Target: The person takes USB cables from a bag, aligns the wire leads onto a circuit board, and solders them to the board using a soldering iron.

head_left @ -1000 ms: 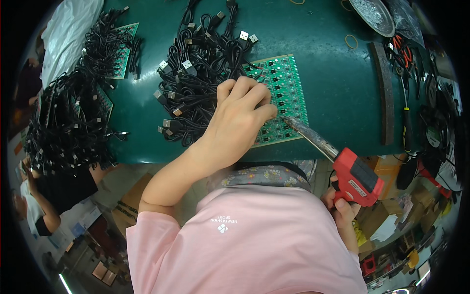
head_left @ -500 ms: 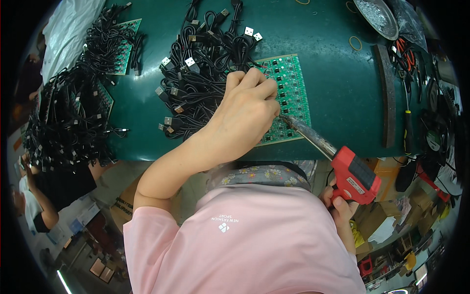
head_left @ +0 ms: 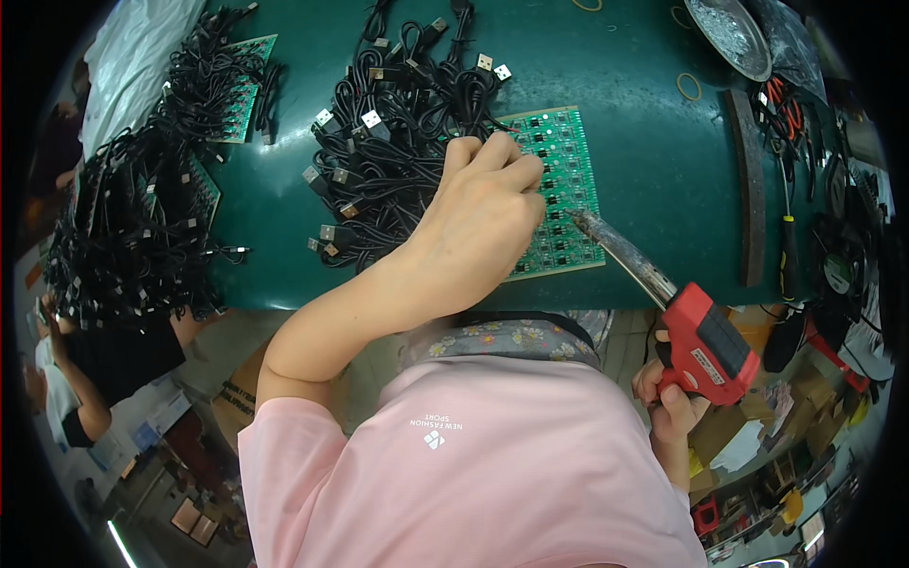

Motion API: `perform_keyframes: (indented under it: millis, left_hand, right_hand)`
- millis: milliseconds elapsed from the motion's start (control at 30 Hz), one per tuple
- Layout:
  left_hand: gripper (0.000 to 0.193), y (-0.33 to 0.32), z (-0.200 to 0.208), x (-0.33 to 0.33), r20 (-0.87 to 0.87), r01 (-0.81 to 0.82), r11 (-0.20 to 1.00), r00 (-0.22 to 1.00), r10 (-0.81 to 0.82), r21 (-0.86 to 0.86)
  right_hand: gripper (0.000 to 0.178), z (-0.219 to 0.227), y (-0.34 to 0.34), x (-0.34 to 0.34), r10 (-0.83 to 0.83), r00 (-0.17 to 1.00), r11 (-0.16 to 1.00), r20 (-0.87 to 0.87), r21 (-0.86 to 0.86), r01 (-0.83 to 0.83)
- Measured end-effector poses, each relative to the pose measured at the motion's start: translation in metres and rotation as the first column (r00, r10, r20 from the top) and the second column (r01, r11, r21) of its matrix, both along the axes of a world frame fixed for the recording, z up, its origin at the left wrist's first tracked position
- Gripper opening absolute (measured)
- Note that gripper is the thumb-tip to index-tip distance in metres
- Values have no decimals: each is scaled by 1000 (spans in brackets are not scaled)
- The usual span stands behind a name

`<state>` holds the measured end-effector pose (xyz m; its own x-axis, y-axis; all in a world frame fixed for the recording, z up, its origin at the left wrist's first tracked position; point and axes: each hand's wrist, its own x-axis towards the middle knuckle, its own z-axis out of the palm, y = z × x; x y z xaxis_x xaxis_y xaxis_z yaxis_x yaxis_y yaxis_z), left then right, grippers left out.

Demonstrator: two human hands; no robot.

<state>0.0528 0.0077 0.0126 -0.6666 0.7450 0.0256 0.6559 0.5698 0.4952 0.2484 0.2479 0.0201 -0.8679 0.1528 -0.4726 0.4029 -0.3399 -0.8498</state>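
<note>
Beneath the left hand (head_left: 488, 213): circuit board (head_left: 570, 166), seemingly part-wired

Curled beside black cables (head_left: 383, 175), that hand hides its grip; the right hand (head_left: 670, 402) holds a soldering iron (head_left: 712, 343), tip near the board. Left of both hands, cabled boards (head_left: 248, 106) look done; joints left here are hidden.

Green table (head_left: 653, 180), glossy, pale glare on top, front edge running across mid-view. Light floor (head_left: 379, 364) below it. Cardboard boxes (head_left: 729, 417) piled lower right, brown carton (head_left: 239, 383) lower left. Lit tube light (head_left: 124, 547) bottom left; bright strip (head_left: 817, 538) bottom right. Far room dim, cluttered; walls unclear.
</note>
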Motion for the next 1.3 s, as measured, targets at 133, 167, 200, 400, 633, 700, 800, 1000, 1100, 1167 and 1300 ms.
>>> perform_keyframes:
  millis: [133,167,200,400,633,700,800,1000,1100,1167,1300]
  left_hand:
    - [3,1,0,0,3,-8,1000,1000,8,0]
    - [3,1,0,1,3,-8,1000,1000,8,-1]
    - [3,1,0,1,3,-18,1000,1000,18,13]
    - [3,0,-2,3,14,-36,998,999,36,58]
    - [3,0,-2,3,13,-28,999,1000,28,38]
    - [3,0,-1,3,4,-27,999,1000,27,29]
    - [3,1,-2,1,0,-24,999,1000,24,28]
    - [3,1,2,0,-21,-29,1000,999,29,5]
    - [5,-1,-1,3,-42,-39,999,998,38,-7]
    - [5,-3,-1,6,-52,-41,999,998,42,20]
    - [8,-1,-4,7,-60,-36,998,997,39,46]
  right_hand:
    - [58,-13,4,7,89,990,992,-112,94,-79]
    - [56,-14,3,8,83,992,992,-97,98,-74]
    - [54,-14,3,9,77,994,992,-81,102,-69]
    - [53,-13,2,13,28,999,1000,31,-14,-28]
    - [54,-11,3,8,87,995,990,-41,115,-81]
    - [63,-4,4,5,10,998,1000,-55,-25,-12]
    - [68,-3,6,-2,5,998,1000,-69,-5,-5]
    - [61,-4,6,-39,-132,932,967,-337,164,196]
    - [54,13,16,-83,-155,872,930,-464,230,287]
    - [47,22,23,-116,-170,781,885,-601,255,388]
    - [32,12,54,-176,-276,869,748,-411,476,462]
